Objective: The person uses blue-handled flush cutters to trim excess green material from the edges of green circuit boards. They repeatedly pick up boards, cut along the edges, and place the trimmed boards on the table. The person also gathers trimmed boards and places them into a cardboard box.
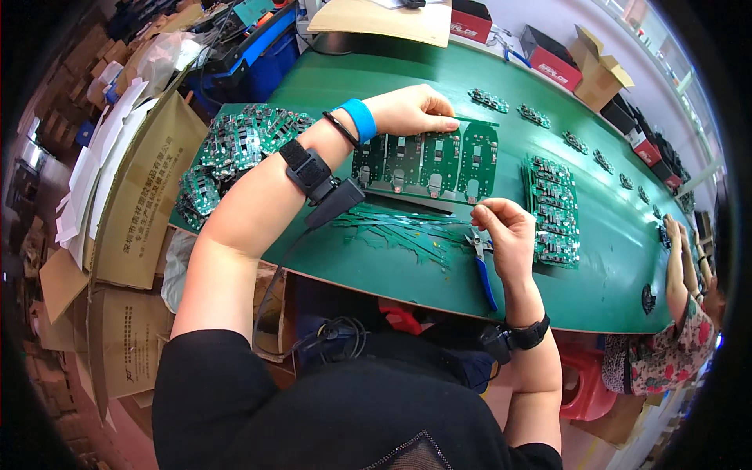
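A green circuit board panel with several boards side by side is held up over the table. My left hand grips its top edge, thumb on the front face. At its lower right corner, my right hand pinches the bottom edge between thumb and fingers. Below the panel lie thin green board strips in a loose heap. Blue-handled cutting pliers rest open beside my right wrist. To the right stands a stack of board panels; a large pile of populated boards lies on the left.
The green table carries a row of small board stacks along its far side. Red and black boxes line the back edge. Large cardboard sheets lean at the left. A co-worker's arms reach over the table's right end.
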`<act>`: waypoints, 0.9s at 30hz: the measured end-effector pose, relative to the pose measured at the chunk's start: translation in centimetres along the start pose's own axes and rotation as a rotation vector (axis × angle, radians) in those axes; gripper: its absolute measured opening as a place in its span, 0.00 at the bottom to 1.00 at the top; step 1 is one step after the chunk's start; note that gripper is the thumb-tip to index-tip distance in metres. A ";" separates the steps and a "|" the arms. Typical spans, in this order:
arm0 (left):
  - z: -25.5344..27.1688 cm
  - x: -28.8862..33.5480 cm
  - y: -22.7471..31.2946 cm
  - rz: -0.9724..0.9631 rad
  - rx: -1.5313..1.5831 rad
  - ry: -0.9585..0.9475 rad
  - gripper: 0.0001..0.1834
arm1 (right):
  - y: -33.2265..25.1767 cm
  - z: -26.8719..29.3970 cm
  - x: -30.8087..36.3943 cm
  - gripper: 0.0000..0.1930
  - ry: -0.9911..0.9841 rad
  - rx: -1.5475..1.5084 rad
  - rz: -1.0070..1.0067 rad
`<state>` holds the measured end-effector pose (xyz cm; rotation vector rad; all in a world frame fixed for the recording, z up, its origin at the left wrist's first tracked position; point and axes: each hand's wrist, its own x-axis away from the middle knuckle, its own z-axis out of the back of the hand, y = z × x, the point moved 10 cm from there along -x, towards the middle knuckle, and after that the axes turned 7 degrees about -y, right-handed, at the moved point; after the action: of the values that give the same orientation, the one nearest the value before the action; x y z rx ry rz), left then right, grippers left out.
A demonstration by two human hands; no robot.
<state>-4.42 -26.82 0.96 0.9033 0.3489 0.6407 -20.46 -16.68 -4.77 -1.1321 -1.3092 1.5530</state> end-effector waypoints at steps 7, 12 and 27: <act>0.4 0.9 1.1 -0.020 0.162 -0.035 0.18 | 0.8 -1.1 -0.9 0.04 -0.065 -0.396 -0.048; 1.3 0.5 -1.5 0.053 -0.032 -0.002 0.19 | -0.7 -1.2 -1.3 0.05 -0.053 0.014 0.057; 1.7 1.7 3.0 -0.022 -0.794 0.459 0.15 | 0.3 -3.5 -0.7 0.08 -0.211 0.266 -0.075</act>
<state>-3.32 -25.43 4.39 -0.0136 0.4617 0.8759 -16.91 -16.46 -5.19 -0.7622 -1.2192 1.7660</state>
